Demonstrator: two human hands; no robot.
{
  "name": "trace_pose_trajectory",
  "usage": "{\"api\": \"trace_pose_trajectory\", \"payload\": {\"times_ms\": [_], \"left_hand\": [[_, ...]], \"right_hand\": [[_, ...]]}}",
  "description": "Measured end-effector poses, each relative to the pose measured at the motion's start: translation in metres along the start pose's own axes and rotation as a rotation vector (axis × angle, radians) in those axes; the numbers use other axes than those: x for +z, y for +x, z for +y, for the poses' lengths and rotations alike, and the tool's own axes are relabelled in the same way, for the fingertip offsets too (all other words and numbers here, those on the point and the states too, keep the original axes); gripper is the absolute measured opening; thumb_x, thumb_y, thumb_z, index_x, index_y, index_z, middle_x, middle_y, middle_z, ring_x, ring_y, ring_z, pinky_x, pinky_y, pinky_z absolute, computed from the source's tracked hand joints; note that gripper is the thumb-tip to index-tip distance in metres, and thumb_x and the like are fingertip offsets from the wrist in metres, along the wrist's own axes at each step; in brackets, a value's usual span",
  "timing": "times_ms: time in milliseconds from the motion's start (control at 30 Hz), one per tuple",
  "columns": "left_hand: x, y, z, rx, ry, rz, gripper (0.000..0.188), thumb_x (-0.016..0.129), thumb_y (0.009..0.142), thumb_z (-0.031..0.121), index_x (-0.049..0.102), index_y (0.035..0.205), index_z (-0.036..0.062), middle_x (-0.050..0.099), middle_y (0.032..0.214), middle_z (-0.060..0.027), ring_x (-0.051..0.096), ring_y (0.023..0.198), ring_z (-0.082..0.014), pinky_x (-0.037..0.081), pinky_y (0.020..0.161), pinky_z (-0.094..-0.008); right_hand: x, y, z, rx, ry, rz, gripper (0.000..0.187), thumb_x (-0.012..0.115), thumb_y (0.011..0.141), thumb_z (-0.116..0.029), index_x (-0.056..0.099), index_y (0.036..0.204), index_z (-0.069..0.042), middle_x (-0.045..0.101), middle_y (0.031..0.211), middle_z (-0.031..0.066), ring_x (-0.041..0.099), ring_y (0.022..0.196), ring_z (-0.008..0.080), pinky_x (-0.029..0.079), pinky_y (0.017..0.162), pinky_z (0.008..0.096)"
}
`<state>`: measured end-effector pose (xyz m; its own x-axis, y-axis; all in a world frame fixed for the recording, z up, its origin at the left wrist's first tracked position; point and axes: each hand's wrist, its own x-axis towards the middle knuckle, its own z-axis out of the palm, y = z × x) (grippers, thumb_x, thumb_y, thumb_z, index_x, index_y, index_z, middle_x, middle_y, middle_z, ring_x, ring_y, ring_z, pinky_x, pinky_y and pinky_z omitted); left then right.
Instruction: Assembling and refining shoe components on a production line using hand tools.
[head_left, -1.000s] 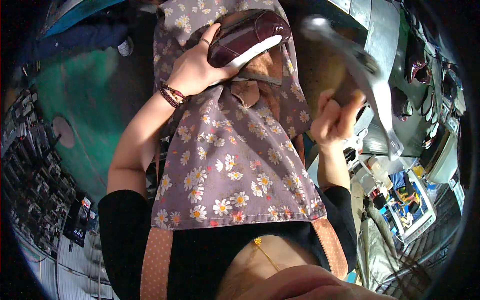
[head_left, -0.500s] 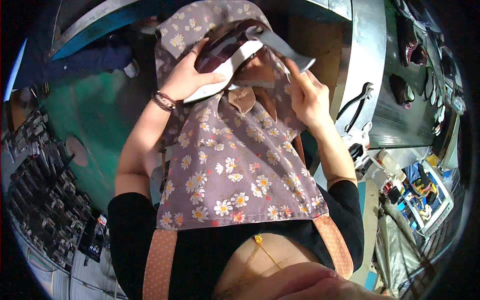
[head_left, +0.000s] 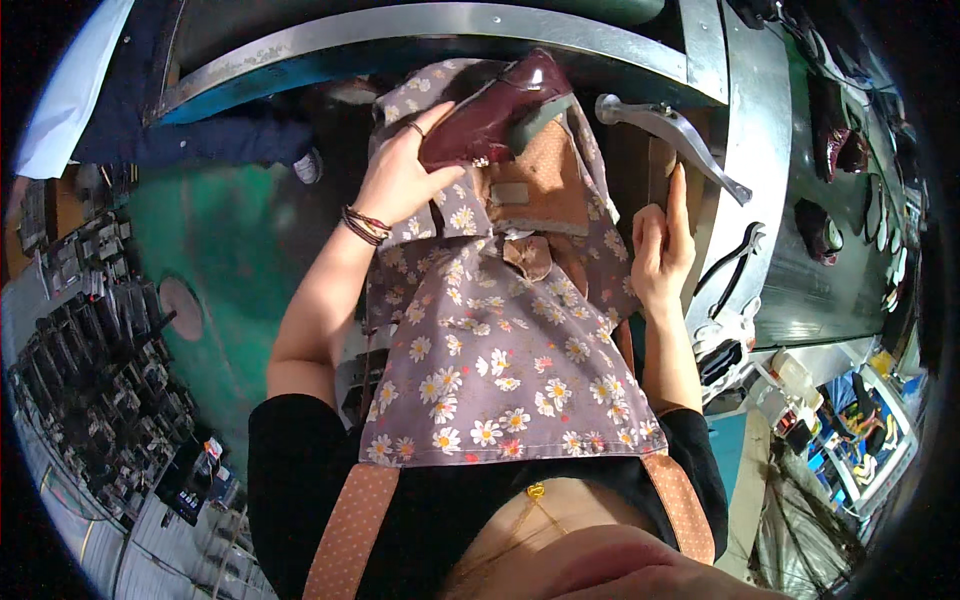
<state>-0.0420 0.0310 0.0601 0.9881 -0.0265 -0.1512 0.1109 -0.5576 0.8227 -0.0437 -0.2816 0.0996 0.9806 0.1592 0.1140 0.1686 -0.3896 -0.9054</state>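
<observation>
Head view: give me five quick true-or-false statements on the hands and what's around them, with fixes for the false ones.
1. The left hand holds a dark red shoe. True.
2. The right hand grips a hammer. True.
3. The hammer's head covers the shoe. False: they appear apart, the hammer to the shoe's right.
4. The left wrist is bare. False: dark bracelets circle it.
5. A dark curved hand tool lies to the right of the right hand. True.
</observation>
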Motion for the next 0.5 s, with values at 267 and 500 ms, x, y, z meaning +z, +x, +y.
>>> {"api": "trace_pose_trajectory", "payload": {"times_ms": [267, 500], "left_hand": [[0.012, -0.016, -0.014, 0.125, 0.095, 0.177, 0.070, 0.077, 0.070, 0.015, 0.048, 0.133, 0.0106, 0.058, 0.125, -0.0141, 0.058, 0.112, -0.0304, 0.047, 0.095, -0.0360], [0.040, -0.037, -0.033, 0.103, 0.131, 0.383, 0.066, 0.076, 0.073, 0.014, 0.049, 0.132, 0.0110, 0.059, 0.123, -0.0169, 0.060, 0.109, -0.0322, 0.049, 0.090, -0.0368]], "right_hand": [[0.003, 0.053, -0.034, -0.174, -0.004, 0.055, 0.057, 0.039, 0.092, 0.004, 0.025, 0.147, -0.002, 0.044, 0.061, -0.0018, 0.037, 0.052, 0.0052, 0.031, 0.048, 0.0196], [0.015, 0.090, -0.045, -0.298, -0.414, -0.193, 0.040, 0.052, 0.094, -0.007, 0.052, 0.133, -0.015, 0.064, 0.117, 0.0141, 0.066, 0.101, 0.0218, 0.050, 0.080, 0.0319]]}}
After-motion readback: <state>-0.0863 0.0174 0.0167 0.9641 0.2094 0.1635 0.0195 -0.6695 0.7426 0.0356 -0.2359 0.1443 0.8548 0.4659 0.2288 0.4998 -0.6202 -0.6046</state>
